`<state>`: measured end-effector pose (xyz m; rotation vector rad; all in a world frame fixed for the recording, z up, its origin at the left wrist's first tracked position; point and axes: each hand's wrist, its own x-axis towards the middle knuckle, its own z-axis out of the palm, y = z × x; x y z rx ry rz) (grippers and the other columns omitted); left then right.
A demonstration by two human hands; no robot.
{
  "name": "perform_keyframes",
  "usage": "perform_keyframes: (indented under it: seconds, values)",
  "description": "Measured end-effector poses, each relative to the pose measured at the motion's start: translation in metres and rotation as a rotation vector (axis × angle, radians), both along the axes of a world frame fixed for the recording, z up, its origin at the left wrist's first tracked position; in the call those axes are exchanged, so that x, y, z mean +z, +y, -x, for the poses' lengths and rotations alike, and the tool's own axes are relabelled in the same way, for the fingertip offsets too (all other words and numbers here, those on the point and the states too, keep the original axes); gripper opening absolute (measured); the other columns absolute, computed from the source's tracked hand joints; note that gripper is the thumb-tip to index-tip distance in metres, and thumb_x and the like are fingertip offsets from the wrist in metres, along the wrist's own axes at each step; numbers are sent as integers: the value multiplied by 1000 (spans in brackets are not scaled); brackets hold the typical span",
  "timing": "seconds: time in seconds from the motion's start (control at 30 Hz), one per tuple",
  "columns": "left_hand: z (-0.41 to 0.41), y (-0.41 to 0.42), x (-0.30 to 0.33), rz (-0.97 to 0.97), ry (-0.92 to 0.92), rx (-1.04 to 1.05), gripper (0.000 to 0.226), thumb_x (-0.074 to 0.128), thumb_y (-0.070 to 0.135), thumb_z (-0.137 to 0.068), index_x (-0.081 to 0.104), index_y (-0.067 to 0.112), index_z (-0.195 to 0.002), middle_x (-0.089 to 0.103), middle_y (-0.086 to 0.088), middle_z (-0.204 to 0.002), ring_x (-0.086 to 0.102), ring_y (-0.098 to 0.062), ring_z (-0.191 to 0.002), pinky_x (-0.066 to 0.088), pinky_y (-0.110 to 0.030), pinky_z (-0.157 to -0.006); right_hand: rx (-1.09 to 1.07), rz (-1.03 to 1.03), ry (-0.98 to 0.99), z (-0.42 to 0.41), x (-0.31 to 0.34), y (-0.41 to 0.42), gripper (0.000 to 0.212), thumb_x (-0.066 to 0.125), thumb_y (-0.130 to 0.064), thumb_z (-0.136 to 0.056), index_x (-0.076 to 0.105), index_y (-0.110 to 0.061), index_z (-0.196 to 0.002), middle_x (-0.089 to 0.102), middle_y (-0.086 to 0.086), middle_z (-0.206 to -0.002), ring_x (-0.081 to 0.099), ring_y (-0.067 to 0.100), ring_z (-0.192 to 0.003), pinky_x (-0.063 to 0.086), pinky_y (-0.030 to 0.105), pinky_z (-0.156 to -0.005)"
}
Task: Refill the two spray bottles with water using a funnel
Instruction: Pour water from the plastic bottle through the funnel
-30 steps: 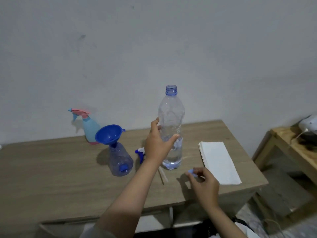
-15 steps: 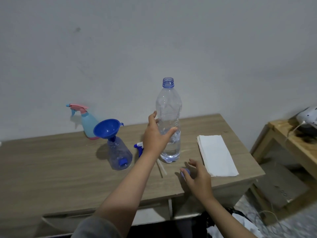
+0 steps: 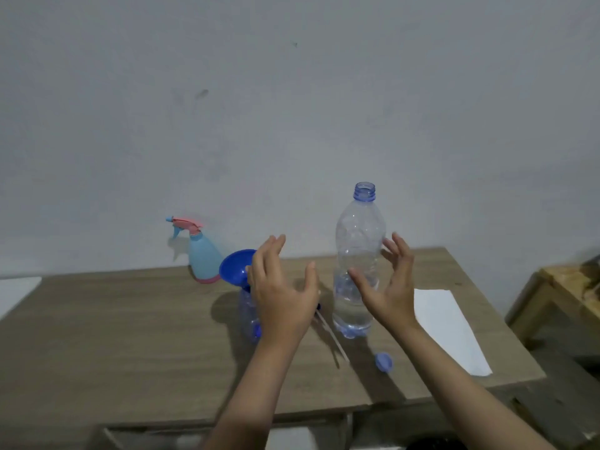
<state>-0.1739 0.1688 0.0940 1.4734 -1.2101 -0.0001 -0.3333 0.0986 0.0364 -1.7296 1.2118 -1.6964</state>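
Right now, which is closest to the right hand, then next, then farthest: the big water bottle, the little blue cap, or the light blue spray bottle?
From the right hand:
1. Water bottle, just left of the fingers.
2. Blue cap, on the table below the hand, toward the front edge.
3. Light blue spray bottle, far left by the wall.

tabletop (image 3: 113, 336) wooden | stood upright: water bottle (image 3: 357, 254), light-blue spray bottle (image 3: 203, 258), clear spray bottle (image 3: 248, 316) with funnel (image 3: 235, 266) | lay flat: cap (image 3: 383, 362), white sheet (image 3: 448, 329), dip tube (image 3: 331, 336)
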Motion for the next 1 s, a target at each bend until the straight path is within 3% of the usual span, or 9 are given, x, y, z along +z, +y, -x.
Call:
perform_keyframes:
  seconds: [0.07,0.17,0.23,0.3,0.4,0.57,0.8,1.0]
  values:
    - [-25,4,-3,-18,-18,112,68,72,37,-75,42,19,-134,43,-4,-137,40,-21,-127,37,-52,-103,22,17,11,-8,8,-9,112,86,-40,-58,17,-23,-146,35,1,-144,45,12,-124,39,17,-99]
    - [-59,4,-8,-188,85,125,92,75,53,-68,30,23,-142,31,1,-145,36,-21,-131,39,-53,-102,48,78,17,-20,19,-22,122,89,-38,-53,11,-34,-146,31,-4,-146,47,15,-126,40,16,-100]
    - [-74,3,-11,-268,122,99,102,75,58,-64,23,25,-145,24,6,-149,35,-18,-134,42,-51,-100,20,113,41,-27,21,-28,122,91,-34,-55,11,-32,-147,37,-7,-138,54,17,-119,47,23,-97]
    - [-83,1,-13,-332,150,65,107,77,57,-64,18,25,-147,21,8,-151,35,-16,-134,44,-44,-99,-19,111,23,-34,21,-32,116,91,-29,-58,16,-32,-147,46,2,-128,60,19,-108,53,33,-90]
    - [-93,-6,-17,-398,196,18,108,76,57,-67,14,23,-148,21,6,-152,36,-17,-134,43,-38,-97,-29,134,60,-42,25,-38,107,88,-19,-63,21,-31,-146,51,8,-120,64,18,-96,56,41,-79]
    - [-100,-13,-23,-402,229,-51,98,72,50,-75,16,18,-149,33,0,-148,37,-20,-134,39,-34,-101,88,210,234,-56,39,-45,102,87,-9,-63,29,-31,-144,51,6,-113,64,15,-89,57,36,-74]
    - [-109,-22,-30,-389,298,-90,98,77,49,-69,25,19,-146,42,1,-142,44,-19,-128,42,-35,-103,181,134,459,-76,95,-32,100,84,-20,-61,31,-53,-138,55,2,-101,63,10,-78,49,15,-66]
    - [-115,-23,-33,-389,297,-165,102,76,52,-70,20,18,-148,36,0,-147,38,-19,-132,39,-36,-106,279,-39,732,-87,119,-11,97,79,-24,-59,29,-63,-132,55,3,-90,60,9,-67,52,23,-66]
